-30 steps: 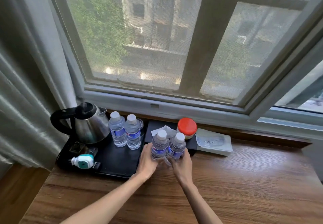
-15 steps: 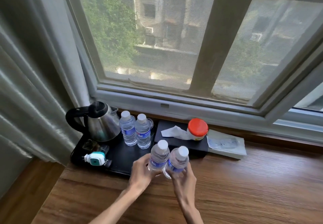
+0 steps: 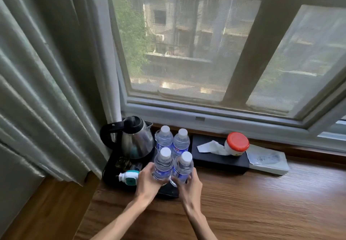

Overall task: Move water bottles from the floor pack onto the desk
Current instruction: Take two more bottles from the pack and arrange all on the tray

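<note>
1. The left hand (image 3: 149, 180) wraps a clear ribbed plastic bottle (image 3: 163, 164) with a white cap; the right hand (image 3: 189, 182) clasps its twin (image 3: 183, 167).
2. Both bottles stand over the glossy black tray (image 3: 112, 170), just in front of two standing bottles (image 3: 173, 140) beside the steel kettle (image 3: 137, 138).
3. A half-second ago the held pair was over the wood-grain desk (image 3: 262, 202), right of the tray.

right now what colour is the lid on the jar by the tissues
Red-orange, on the white jar; clearest in the head view.
</note>
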Action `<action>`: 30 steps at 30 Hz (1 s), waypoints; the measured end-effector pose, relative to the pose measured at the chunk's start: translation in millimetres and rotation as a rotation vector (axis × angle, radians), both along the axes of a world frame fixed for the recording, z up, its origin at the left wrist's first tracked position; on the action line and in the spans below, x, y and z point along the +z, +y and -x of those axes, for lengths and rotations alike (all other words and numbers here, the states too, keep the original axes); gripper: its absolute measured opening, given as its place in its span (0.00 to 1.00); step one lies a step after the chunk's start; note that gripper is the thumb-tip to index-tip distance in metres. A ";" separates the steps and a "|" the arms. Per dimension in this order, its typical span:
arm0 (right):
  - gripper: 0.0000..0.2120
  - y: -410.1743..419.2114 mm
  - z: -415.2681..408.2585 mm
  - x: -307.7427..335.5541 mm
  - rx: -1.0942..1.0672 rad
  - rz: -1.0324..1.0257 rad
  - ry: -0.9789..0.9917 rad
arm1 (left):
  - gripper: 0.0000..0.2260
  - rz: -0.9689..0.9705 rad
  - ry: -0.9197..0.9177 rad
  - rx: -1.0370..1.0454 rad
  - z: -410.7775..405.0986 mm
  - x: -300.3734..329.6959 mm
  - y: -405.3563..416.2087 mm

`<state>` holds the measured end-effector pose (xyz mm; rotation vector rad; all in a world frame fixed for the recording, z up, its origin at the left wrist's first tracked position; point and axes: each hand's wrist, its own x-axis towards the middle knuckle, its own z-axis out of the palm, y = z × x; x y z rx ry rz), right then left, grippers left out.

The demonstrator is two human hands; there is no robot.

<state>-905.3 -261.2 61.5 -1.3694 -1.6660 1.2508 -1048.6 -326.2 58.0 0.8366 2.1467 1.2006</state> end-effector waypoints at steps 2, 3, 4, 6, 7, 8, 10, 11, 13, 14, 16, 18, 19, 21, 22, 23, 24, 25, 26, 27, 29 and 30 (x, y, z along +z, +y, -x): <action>0.34 1.1 6.6 -5.4 -0.007 0.012 -0.014 | 0.23 0.022 0.013 -0.006 4.7 -5.3 1.4; 0.33 1.1 9.4 -7.7 -0.009 0.023 -0.022 | 0.24 0.033 0.023 -0.014 6.5 -7.1 2.0; 0.31 1.1 11.4 -10.3 -0.015 0.033 -0.033 | 0.25 0.039 0.034 -0.027 7.6 -8.4 2.9; 0.26 1.5 15.2 -11.7 -0.035 0.043 -0.051 | 0.27 0.051 0.051 -0.058 11.9 -11.4 5.4; 0.25 2.3 17.5 -11.5 -0.046 0.043 -0.059 | 0.28 0.052 0.050 -0.079 14.1 -12.5 6.7; 0.25 3.2 20.0 -11.7 -0.056 0.040 -0.063 | 0.28 0.055 0.049 -0.097 16.3 -14.6 8.5; 0.24 5.3 24.2 -11.6 -0.074 0.030 -0.067 | 0.28 0.060 0.054 -0.119 18.3 -16.7 11.3; 0.23 6.4 25.9 -11.8 -0.082 0.023 -0.072 | 0.28 0.060 0.060 -0.124 18.3 -14.7 12.1; 0.22 8.0 28.6 -11.6 -0.091 0.015 -0.083 | 0.28 0.053 0.067 -0.131 18.7 -10.5 13.8; 0.21 8.4 29.3 -11.8 -0.092 0.016 -0.087 | 0.29 0.050 0.064 -0.143 19.7 -9.5 14.8; 0.20 7.8 30.4 -11.8 -0.092 0.016 -0.096 | 0.31 0.055 0.064 -0.179 24.1 -8.0 16.1; 0.20 6.8 30.0 -12.7 -0.093 0.009 -0.103 | 0.32 0.053 0.070 -0.192 28.8 -7.5 18.2; 0.21 6.4 29.5 -13.3 -0.088 0.004 -0.106 | 0.33 0.053 0.071 -0.194 30.2 -6.2 20.2; 0.21 5.6 28.7 -12.7 -0.083 0.008 -0.106 | 0.33 0.071 0.080 -0.188 31.3 -2.4 25.2; 0.20 5.5 28.6 -12.0 -0.087 0.017 -0.100 | 0.33 0.084 0.086 -0.180 31.3 -0.9 28.1; 0.20 5.4 28.4 -11.1 -0.093 0.025 -0.092 | 0.34 0.096 0.093 -0.174 31.0 -0.2 31.3; 0.20 5.5 28.6 -9.9 -0.098 0.032 -0.086 | 0.34 0.109 0.099 -0.171 30.7 0.6 33.7; 0.20 5.4 28.9 -9.0 -0.100 0.034 -0.082 | 0.34 0.116 0.104 -0.170 30.2 -0.2 35.6; 0.20 5.4 29.3 -8.7 -0.100 0.034 -0.080 | 0.34 0.122 0.104 -0.166 29.4 0.2 36.8; 0.20 5.5 29.9 -9.5 -0.099 0.031 -0.080 | 0.33 0.124 0.104 -0.161 28.4 -0.4 37.5; 0.20 4.3 30.9 -10.3 -0.097 0.021 -0.083 | 0.31 0.134 0.108 -0.147 25.6 -0.7 37.3; 0.20 4.0 31.3 -9.6 -0.094 0.018 -0.085 | 0.30 0.141 0.111 -0.137 24.3 -0.6 37.0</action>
